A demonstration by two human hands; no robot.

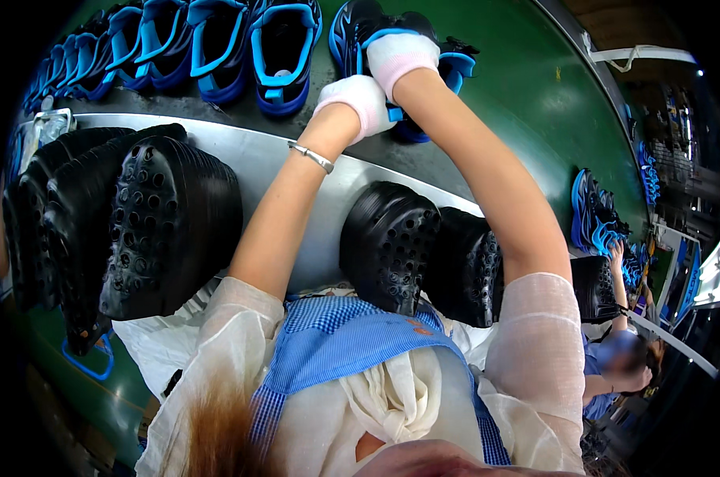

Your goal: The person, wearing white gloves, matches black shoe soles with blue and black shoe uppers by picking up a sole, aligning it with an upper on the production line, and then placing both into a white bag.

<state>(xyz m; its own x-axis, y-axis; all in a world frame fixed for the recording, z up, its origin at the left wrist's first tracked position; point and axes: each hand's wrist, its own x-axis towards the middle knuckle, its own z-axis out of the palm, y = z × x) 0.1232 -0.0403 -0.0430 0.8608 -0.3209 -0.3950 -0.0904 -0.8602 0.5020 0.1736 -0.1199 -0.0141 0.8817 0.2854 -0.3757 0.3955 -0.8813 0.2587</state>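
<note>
Both my hands wear white gloves with pinkish cuffs and reach to the far side of the bench. My left hand (pixel 355 104) is bunched against the near side of a black-and-blue sports shoe (pixel 453 73), by its heel. Over the same shoe lies my right hand (pixel 402 57), bent inward and closed at its upper part. The gloves and wrists hide most of the fingertips and part of the shoe. Just beyond my hands is another black-and-blue shoe (pixel 348 38). Left of my hands, a matching shoe (pixel 283 60) stands with its opening upward.
A row of similar shoes (pixel 165 36) runs along the far left of the green conveyor surface (pixel 535 87). Black perforated boot-shaped blocks (pixel 173 226) stand on the near metal ledge (pixel 269 151), with more blocks (pixel 392 246) by my right arm. A co-worker (pixel 614 358) is at right.
</note>
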